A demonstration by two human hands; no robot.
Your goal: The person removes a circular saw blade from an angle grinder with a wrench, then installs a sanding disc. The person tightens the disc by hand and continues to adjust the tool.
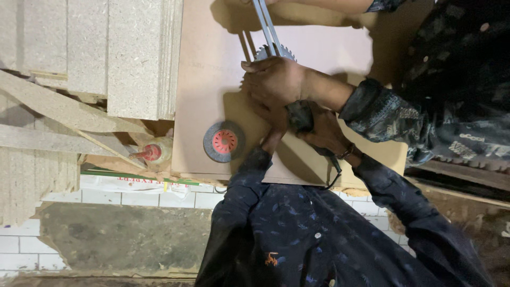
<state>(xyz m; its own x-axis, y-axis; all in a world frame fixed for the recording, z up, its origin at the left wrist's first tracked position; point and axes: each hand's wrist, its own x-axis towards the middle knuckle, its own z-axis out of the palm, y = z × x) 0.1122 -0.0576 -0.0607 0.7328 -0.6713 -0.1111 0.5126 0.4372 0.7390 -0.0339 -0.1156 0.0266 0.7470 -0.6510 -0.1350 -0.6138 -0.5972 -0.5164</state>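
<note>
Brown and flat, the board (207,79) lies across the middle and serves as the work surface. On its right half rests a dark power tool (300,115) with a toothed saw blade (273,52) fitted at its far end.

The person's right hand (328,134), a band at its wrist, is clenched around the tool's dark body, near the board's near edge. A black cord (336,172) trails from the tool over that edge. The left hand (272,137) reaches in just beside the tool on its left. Most of it is hidden under another hand, so I cannot tell whether it grasps anything.

That other hand belongs to a co-worker (276,81) in a patterned sleeve, who reaches in from the right of the board and presses down over the blade and the tool's head. A second arm crosses the board's far edge, and a pair of silvery metal bars (265,24) runs down from there to the blade's centre.

A grey grinding disc (224,141) with a red centre lies flat on the board's near left part, apart from the hands. Just off the board's left edge sits a bottle (155,152) with a red cap. Pale chipboard sheets (133,53) are stacked further left, and white tiles (159,199) show below the near edge.
</note>
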